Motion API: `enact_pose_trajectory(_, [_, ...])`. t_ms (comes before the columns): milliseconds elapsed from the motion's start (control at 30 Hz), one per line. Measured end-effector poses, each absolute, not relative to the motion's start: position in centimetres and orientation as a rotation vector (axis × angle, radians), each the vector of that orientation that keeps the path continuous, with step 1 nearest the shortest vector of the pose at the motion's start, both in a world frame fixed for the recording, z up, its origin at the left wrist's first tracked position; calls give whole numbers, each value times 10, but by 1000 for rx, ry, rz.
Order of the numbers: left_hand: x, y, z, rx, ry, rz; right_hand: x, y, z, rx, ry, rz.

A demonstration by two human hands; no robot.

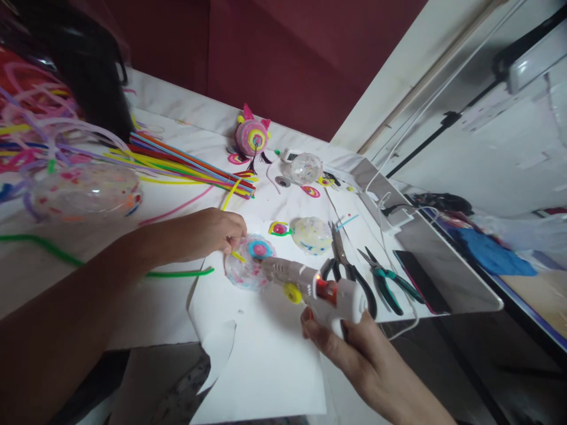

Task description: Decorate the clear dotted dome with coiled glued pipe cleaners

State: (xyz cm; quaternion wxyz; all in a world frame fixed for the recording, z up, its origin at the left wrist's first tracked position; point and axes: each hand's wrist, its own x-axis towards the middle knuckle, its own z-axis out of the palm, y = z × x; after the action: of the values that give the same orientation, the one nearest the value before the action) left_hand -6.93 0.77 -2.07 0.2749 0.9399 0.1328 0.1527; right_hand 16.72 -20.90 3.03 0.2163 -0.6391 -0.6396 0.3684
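My right hand [354, 348] is wrapped round the handle of a white glue gun [305, 283], which has a glowing red light. The gun's nozzle points left, against or very near a clear, colour-speckled plastic ball [243, 277] on white paper. A blue and pink disc [259, 248] sits on top of that ball. At the ball's left edge, my left hand [221, 230] is closed in a pinch, with a short yellow pipe cleaner piece [238, 256] at the fingertips. Just beyond lie a second speckled clear piece [312, 235] and a coiled pipe-cleaner eye [279, 228].
Scissors [340, 254], green-handled pliers [386, 280] and a phone [420, 280] lie at right. A bundle of pipe cleaners [190, 168] and a large speckled clear shape [88, 192] occupy the left. A pink decorated ball [252, 137] stands at the back. A white cable [405, 333] runs along the right edge.
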Motion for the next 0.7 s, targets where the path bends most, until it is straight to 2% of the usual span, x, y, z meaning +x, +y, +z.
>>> enact_pose_trajectory(267, [-69,8,-22,2508,376,412,164,-223,15,-1787,-1643,908])
enact_pose_trajectory(700, [-69,10,-23,2503,382,398,159,-229,-13,-1667,-1741,744])
